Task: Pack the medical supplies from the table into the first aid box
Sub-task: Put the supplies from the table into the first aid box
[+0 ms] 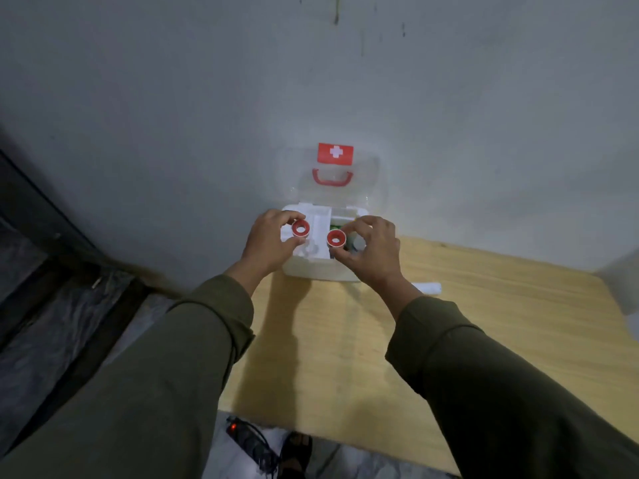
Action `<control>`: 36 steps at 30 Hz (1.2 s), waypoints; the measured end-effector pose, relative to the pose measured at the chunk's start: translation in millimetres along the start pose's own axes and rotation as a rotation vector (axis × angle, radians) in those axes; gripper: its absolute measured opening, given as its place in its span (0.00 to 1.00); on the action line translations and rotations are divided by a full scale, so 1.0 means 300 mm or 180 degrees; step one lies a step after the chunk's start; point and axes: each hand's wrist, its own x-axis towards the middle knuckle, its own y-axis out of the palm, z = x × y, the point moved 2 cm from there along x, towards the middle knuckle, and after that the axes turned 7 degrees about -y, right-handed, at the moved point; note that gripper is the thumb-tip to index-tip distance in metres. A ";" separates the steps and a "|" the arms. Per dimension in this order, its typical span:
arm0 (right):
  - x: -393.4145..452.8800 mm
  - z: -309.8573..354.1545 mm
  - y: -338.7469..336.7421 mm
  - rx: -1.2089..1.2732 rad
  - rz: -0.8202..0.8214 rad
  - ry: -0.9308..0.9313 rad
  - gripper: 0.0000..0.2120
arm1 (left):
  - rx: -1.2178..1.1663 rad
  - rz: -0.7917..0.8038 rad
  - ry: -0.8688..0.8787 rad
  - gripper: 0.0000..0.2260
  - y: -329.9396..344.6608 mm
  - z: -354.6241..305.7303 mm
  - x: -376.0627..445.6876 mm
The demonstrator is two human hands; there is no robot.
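Note:
The white first aid box (320, 271) stands open at the table's far edge against the wall, its clear lid (366, 181) with a red cross label and red handle upright. My left hand (268, 242) pinches a red-cored tape roll (300, 229) over the white inner tray (320, 223) on the box's left side. My right hand (371, 250) pinches a second red-cored tape roll (336, 238) over the middle of the box. Green and white items lie in the right compartment, partly hidden by my fingers.
A white rolled bandage (430, 288) lies on the wooden table (345, 357) just right of the box, partly behind my right wrist. A power strip (249, 440) with a red light and a sandalled foot sit on the floor below the table's near edge.

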 end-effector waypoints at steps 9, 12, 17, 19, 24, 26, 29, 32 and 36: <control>0.234 0.032 0.183 -0.0310 0.0189 -0.0080 0.17 | 0.0355 0.0353 0.0065 0.17 0.015 0.083 0.264; 0.258 0.015 0.222 -0.0466 0.0320 -0.0032 0.17 | 0.0488 0.0500 0.0115 0.17 0.038 0.109 0.297; 0.280 -0.010 0.256 -0.0538 0.0484 0.0068 0.17 | 0.0629 0.0564 0.0237 0.17 0.066 0.133 0.319; 0.291 -0.016 0.266 -0.0526 0.0496 0.0106 0.17 | 0.0577 0.0493 0.0215 0.18 0.064 0.133 0.325; 0.311 -0.006 0.275 -0.0516 0.0585 0.0124 0.18 | 0.0270 0.0678 0.0009 0.20 0.056 0.139 0.330; 0.312 -0.006 0.278 -0.0536 0.0634 0.0141 0.19 | 0.0173 0.0727 -0.0054 0.21 0.052 0.143 0.330; 0.312 -0.012 0.284 -0.0539 0.0700 0.0136 0.20 | 0.0081 0.0729 -0.0101 0.22 0.051 0.145 0.326; 0.314 -0.013 0.285 -0.0604 0.0751 0.0144 0.20 | 0.0041 0.0719 -0.0131 0.22 0.053 0.146 0.323; 0.309 -0.008 0.280 -0.0692 0.0822 0.0127 0.22 | 0.0035 0.0747 -0.0129 0.22 0.051 0.148 0.323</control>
